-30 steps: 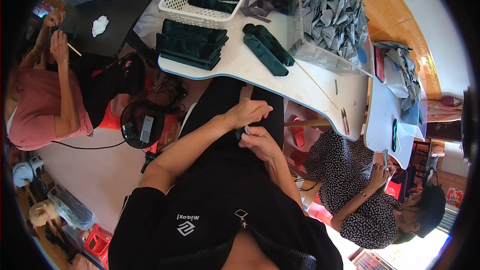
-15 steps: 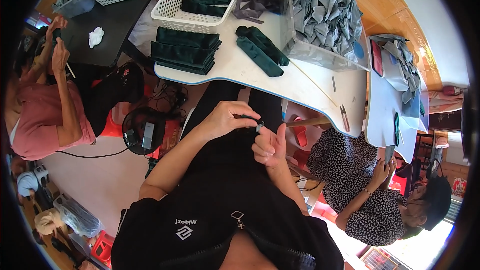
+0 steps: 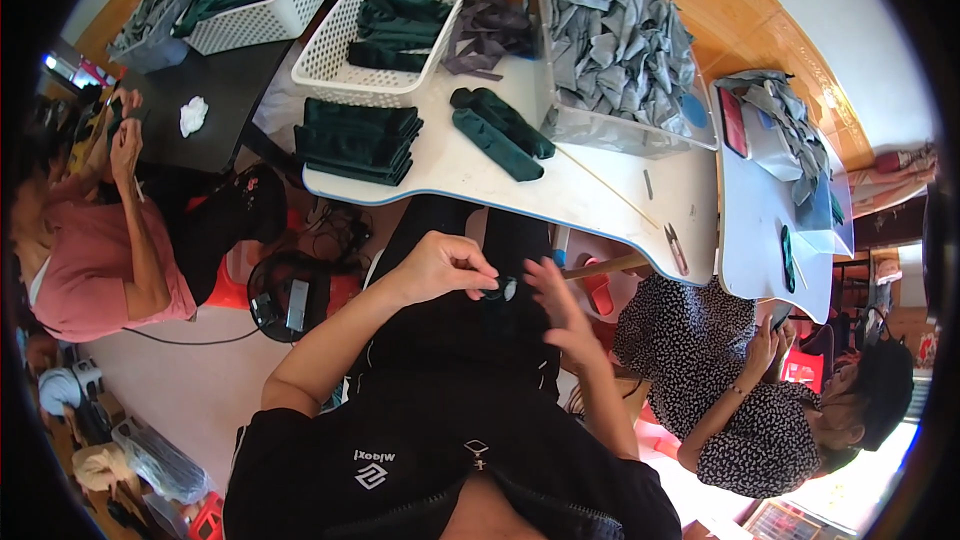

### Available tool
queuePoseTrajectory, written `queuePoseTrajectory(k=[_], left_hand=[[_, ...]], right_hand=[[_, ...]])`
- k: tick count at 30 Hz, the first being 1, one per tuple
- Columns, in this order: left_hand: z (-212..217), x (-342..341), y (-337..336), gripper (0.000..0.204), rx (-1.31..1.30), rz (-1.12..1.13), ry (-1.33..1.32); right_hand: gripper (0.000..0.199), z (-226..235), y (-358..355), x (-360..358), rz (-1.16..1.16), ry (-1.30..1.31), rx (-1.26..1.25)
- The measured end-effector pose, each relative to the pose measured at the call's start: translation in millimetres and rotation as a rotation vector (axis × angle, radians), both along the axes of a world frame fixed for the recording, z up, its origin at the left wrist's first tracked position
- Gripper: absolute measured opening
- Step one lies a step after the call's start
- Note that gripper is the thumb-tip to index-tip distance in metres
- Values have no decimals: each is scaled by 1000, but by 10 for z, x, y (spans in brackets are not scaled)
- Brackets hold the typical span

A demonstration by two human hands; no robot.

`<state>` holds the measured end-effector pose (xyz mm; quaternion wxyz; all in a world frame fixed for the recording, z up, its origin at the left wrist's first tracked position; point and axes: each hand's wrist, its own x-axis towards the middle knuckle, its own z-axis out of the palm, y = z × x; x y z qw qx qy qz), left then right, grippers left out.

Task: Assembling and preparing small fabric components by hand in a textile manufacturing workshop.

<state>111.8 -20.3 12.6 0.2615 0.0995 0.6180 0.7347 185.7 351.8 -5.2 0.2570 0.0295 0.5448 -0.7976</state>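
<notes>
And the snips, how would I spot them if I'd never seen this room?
Find the white table with the big clear box of grey cloth. At that table's front right corner lie the snips, just past the end of a thin stick. Their two-pronged shape sets them apart from that single straight stick.

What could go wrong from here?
Only the left hand seems to hold the small dark-and-pale piece; the right hand is open and apart, so the piece could slip away. The snips lie near the edge of the white table, where a knock might drop them. The green cloth stack, also near the edge, might slide.
</notes>
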Motion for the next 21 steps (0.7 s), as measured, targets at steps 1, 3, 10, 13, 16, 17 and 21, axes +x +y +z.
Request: queuePoseTrajectory(k=[1, 3, 10, 13, 16, 17, 21], left_hand=[[112, -88, 227, 8, 2, -16, 11], [329, -301, 604, 10, 100, 24, -58], [768, -1524, 807, 17, -333, 296, 142], [868, -1996, 1032, 35, -639, 497, 660], [723, -1838, 1505, 57, -995, 399, 919], [726, -1832, 1625, 69, -1181, 350, 1037], [824, -1930, 1951, 68, -1023, 333, 968]], right_hand=[[142, 133, -118, -65, 176, 308, 192], [88, 222, -155, -55, 202, 358, 437], [35, 670, 864, -1417, 75, 318, 465], [59, 1406, 925, -2056, -148, 686, 731], [46, 2070, 1365, -2912, -355, 800, 818], [37, 2208, 1580, -3227, -410, 789, 857], [35, 2542, 2007, -4483, -474, 769, 866]])
